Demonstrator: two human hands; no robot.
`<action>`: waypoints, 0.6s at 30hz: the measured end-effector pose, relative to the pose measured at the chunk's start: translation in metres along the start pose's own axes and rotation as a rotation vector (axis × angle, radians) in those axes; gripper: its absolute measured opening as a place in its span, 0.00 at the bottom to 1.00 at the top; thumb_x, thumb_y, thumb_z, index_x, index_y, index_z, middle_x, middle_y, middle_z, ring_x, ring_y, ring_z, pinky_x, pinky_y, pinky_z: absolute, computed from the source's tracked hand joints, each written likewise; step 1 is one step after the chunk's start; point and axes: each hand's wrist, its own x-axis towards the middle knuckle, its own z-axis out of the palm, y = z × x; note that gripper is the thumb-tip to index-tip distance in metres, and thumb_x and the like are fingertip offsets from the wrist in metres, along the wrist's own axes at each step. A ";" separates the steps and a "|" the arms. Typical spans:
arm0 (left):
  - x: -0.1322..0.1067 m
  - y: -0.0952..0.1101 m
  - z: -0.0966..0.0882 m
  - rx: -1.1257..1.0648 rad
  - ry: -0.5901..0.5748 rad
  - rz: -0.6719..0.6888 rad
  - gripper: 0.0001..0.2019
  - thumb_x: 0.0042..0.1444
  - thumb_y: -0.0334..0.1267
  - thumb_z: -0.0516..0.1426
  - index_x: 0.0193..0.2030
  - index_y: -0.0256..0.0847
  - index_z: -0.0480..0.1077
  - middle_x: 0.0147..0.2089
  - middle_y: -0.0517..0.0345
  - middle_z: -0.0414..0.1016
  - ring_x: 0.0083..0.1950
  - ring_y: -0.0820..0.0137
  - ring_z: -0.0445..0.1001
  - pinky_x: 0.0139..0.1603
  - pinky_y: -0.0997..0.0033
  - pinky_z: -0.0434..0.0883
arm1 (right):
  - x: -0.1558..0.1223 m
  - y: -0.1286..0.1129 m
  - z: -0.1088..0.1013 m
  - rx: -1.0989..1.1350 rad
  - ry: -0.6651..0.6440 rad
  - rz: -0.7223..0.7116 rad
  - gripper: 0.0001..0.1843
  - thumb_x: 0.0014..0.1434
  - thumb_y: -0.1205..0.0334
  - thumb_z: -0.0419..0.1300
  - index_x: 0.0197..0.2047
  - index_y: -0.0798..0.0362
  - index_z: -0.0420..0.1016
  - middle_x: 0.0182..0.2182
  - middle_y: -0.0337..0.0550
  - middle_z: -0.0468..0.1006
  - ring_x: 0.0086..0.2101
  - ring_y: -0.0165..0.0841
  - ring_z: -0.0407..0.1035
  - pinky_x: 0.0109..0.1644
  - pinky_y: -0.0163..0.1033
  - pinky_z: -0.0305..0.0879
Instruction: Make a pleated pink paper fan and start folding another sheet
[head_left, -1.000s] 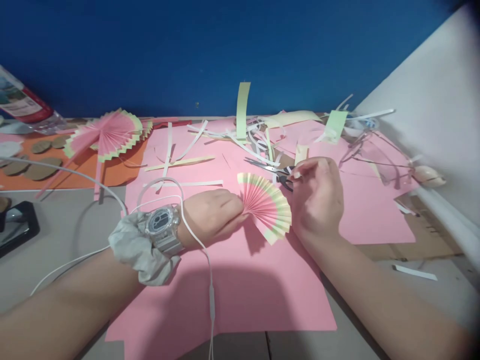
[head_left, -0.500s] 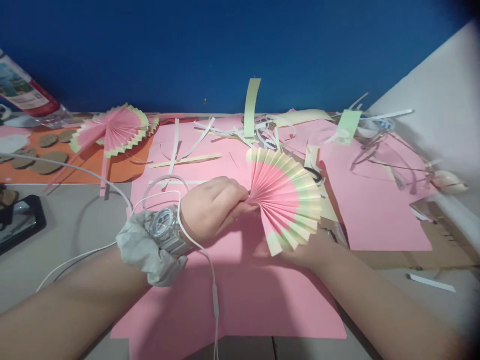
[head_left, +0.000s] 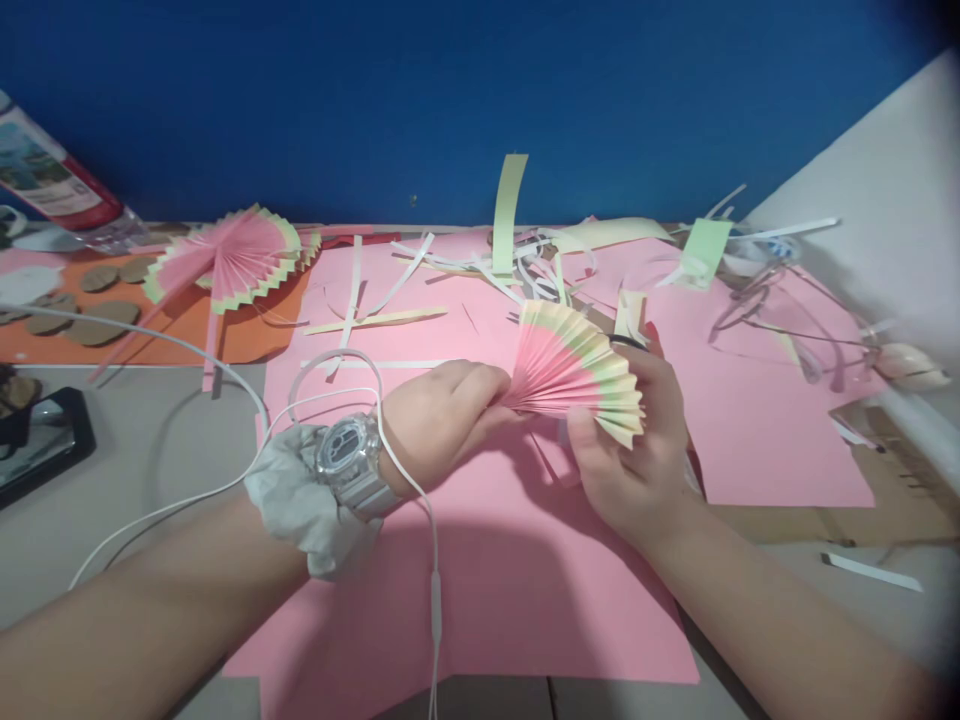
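A pleated paper fan [head_left: 574, 365], pink inside with a green and pale-yellow outer band, is held partly spread above a pink paper sheet [head_left: 525, 610]. My left hand [head_left: 454, 410], with a watch and a grey scrunchie at the wrist, pinches the fan's gathered end. Around the lower right part of the fan's outer edge, my right hand [head_left: 634, 455] is closed, its thumb on the near side and its fingers behind the pleats. A white earphone cable [head_left: 405, 488] runs over my left wrist.
Finished-looking paper fans [head_left: 232, 255] lie at the left on orange paper with brown discs [head_left: 101, 322]. A bottle [head_left: 56, 175] leans behind them, and a black phone-like object [head_left: 49, 445] sits at far left. Paper strips [head_left: 540, 265] and eyeglasses [head_left: 757, 310] are at the back and right.
My right hand has come up from beneath the fan and taken its outer edge. The fan's spread has narrowed, its lower pleats pushed upward. The left hand keeps its pinch.
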 end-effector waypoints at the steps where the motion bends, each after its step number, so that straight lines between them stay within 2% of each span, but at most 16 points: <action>1: 0.000 0.001 0.000 -0.004 -0.004 -0.004 0.17 0.67 0.47 0.45 0.38 0.37 0.66 0.30 0.56 0.72 0.31 0.68 0.70 0.33 0.70 0.65 | -0.001 0.000 0.000 -0.009 -0.003 0.042 0.16 0.61 0.66 0.56 0.53 0.46 0.65 0.41 0.46 0.74 0.38 0.36 0.72 0.41 0.42 0.71; 5: -0.001 0.004 0.003 0.024 -0.005 -0.014 0.18 0.66 0.49 0.45 0.34 0.39 0.65 0.27 0.58 0.70 0.29 0.68 0.69 0.29 0.71 0.62 | -0.004 0.001 0.001 -0.003 -0.033 0.180 0.09 0.64 0.63 0.54 0.47 0.45 0.68 0.31 0.41 0.76 0.28 0.34 0.71 0.33 0.40 0.69; 9: -0.002 0.005 0.006 0.081 -0.022 -0.020 0.14 0.66 0.42 0.45 0.33 0.39 0.64 0.26 0.58 0.69 0.28 0.68 0.69 0.28 0.70 0.61 | -0.004 -0.001 0.002 -0.027 -0.045 0.217 0.07 0.63 0.60 0.57 0.45 0.44 0.69 0.33 0.40 0.76 0.31 0.34 0.72 0.35 0.39 0.68; 11: -0.001 0.005 0.007 0.090 -0.043 -0.018 0.15 0.66 0.43 0.44 0.33 0.39 0.63 0.26 0.57 0.68 0.27 0.67 0.68 0.27 0.70 0.61 | -0.002 -0.003 0.002 -0.036 -0.063 0.229 0.06 0.63 0.59 0.57 0.44 0.45 0.69 0.35 0.41 0.77 0.32 0.35 0.72 0.35 0.40 0.68; 15: 0.001 0.003 0.008 0.065 -0.163 -0.015 0.24 0.68 0.48 0.35 0.33 0.38 0.63 0.25 0.56 0.68 0.27 0.67 0.69 0.28 0.69 0.62 | 0.000 -0.003 0.001 -0.084 -0.092 0.239 0.04 0.63 0.57 0.56 0.40 0.45 0.69 0.31 0.41 0.76 0.29 0.35 0.71 0.31 0.40 0.67; 18: 0.003 0.003 0.007 0.065 -0.253 -0.025 0.27 0.68 0.48 0.32 0.34 0.37 0.64 0.26 0.54 0.69 0.27 0.66 0.70 0.28 0.69 0.62 | 0.000 -0.002 -0.003 -0.114 -0.128 0.215 0.04 0.63 0.56 0.57 0.40 0.45 0.69 0.31 0.40 0.76 0.30 0.35 0.72 0.31 0.39 0.66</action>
